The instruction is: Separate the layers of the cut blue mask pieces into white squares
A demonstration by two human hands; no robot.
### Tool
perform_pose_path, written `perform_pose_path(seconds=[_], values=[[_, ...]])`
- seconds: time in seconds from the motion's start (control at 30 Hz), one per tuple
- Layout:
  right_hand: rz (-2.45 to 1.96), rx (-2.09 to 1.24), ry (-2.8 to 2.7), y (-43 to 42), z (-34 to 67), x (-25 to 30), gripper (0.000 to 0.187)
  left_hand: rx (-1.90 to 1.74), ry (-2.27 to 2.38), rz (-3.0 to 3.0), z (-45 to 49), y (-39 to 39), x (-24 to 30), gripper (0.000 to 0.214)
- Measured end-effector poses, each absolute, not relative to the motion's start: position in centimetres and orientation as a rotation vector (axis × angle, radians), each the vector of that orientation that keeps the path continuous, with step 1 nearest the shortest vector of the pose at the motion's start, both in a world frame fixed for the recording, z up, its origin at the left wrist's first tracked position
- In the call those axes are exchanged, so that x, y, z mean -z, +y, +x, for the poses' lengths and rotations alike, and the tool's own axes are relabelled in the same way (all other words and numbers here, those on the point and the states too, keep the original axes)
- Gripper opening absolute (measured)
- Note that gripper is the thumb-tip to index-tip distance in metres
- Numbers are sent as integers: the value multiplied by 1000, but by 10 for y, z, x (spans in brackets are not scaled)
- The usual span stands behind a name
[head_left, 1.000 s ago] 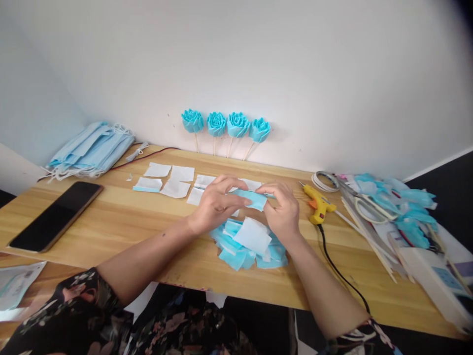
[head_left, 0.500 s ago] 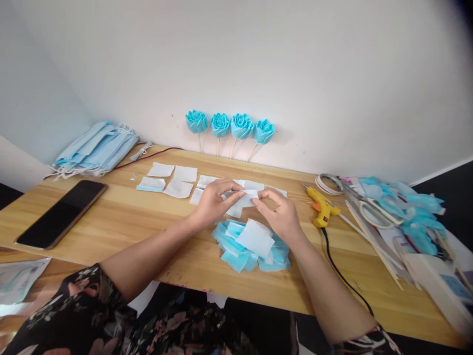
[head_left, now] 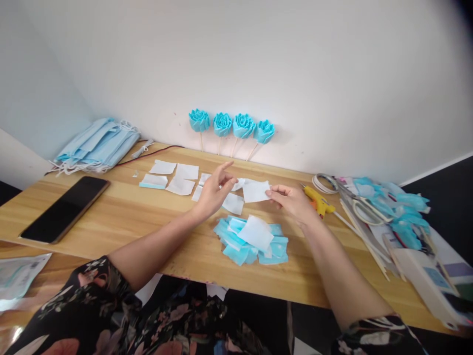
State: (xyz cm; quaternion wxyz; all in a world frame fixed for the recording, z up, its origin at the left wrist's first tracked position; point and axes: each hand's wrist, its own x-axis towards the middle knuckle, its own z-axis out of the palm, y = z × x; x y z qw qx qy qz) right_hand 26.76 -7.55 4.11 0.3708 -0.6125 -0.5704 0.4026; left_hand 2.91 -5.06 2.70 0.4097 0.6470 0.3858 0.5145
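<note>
1. Your wooden table (head_left: 121, 217) runs along a white wall; a phone (head_left: 64, 207) lies far left.
2. Your left hand (head_left: 213, 191) hovers over the white squares (head_left: 181, 178) — fingers loose, gripping nothing.
3. Your right hand (head_left: 295, 199) pinches one white piece (head_left: 255, 191) by its edge — held over the table, just beyond the blue scrap pile (head_left: 251, 239).
4. A glue gun (head_left: 318, 201) lies just beside that hand.

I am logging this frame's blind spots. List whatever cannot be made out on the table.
Head view, glue gun: partly hidden behind the right hand, which pinches a white piece.
Head view, left hand: whether its fingertips grip the white scrap beside them is too small to tell.
Head view, box: cut off by the right edge; label blurred.
Head view, packet: cut off by the left edge.
</note>
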Motion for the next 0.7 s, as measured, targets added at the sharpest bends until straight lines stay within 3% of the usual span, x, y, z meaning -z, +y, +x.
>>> perform_pose_path(seconds=[0.13,0.23,0.37,0.53,0.7], values=[[-1678,-987,-1463,-83,276,-37,27,-1154,1005,1749,29,-51,-28,38],[-1701,-995,-1368,-93,281,-27,34,-945,1051,2003,28,-51,-25,28],[-1730,-946,-1379,-103,284,-13,47,-641,958,2475,25,-51,-25,28],[-1742,-879,-1451,-105,283,-8,47,-381,809,2782,15,-49,-32,31],[-1781,-805,-1552,-101,273,-13,44,-311,903,2848,14,-46,-29,22]])
